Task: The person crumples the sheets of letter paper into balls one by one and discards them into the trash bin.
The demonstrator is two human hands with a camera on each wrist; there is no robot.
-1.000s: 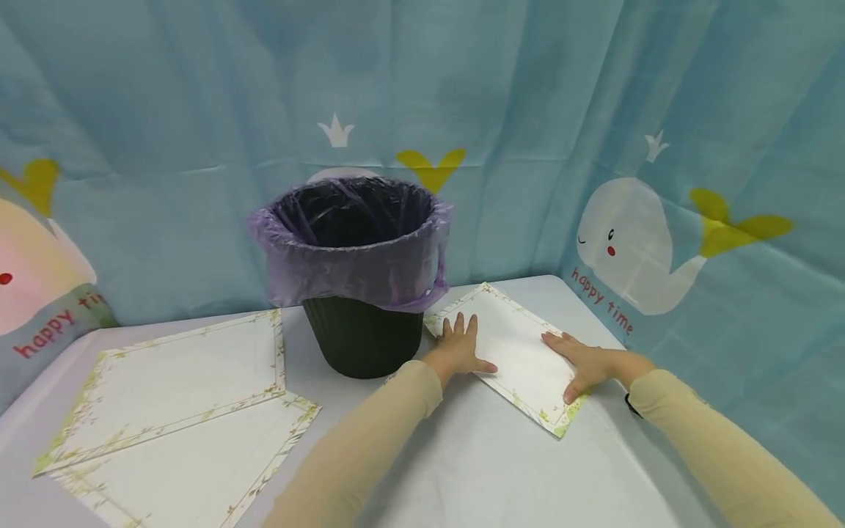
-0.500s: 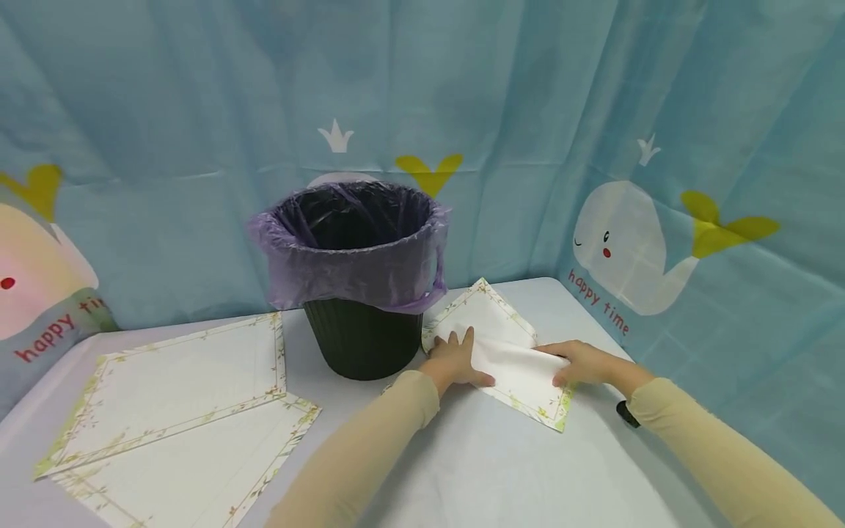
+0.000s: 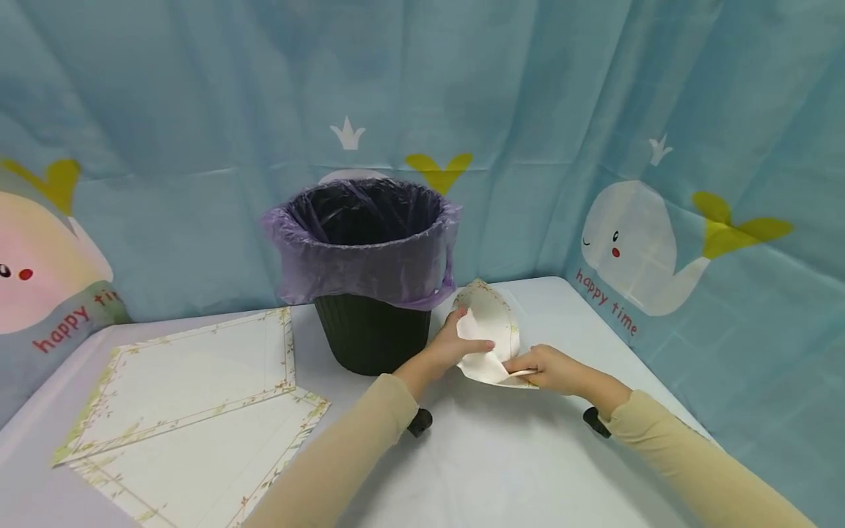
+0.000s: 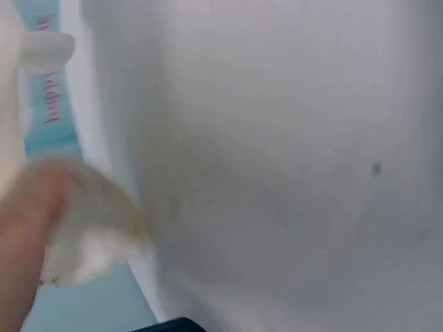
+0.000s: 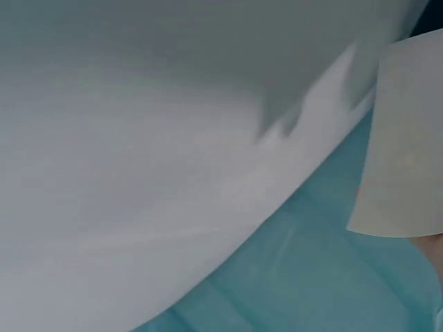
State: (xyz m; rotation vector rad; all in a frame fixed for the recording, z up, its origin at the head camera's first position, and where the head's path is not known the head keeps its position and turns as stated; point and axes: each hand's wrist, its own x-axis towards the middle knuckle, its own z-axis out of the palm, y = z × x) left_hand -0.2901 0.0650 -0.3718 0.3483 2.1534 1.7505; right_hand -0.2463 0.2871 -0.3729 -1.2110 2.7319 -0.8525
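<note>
A sheet of white paper point(image 3: 499, 323) with a printed floral border is bent and curled up between both hands in the head view. My left hand point(image 3: 444, 350) grips its left side, thumb across the front face. On the right, my right hand point(image 3: 551, 370) pinches the lower right edge, where the paper folds over. In the left wrist view, the blurred left thumb point(image 4: 31, 225) lies against the crumpled paper point(image 4: 93, 238). The right wrist view catches part of the paper point(image 5: 408, 149) with a bit of the right hand point(image 5: 432, 252) behind it.
A dark bin point(image 3: 372, 334) lined with a purple plastic bag point(image 3: 363, 268) stands just left of the left hand. Two overlapping bordered sheets, an upper sheet point(image 3: 198, 374) and a lower sheet point(image 3: 205, 462), lie at left on the white table point(image 3: 502, 469). A blue curtain point(image 3: 264, 88) hangs behind.
The sheet lay flat under spread hands, then its right part was folded over; now it is lifted and curled. Both hands have closed on it, the right moving left.
</note>
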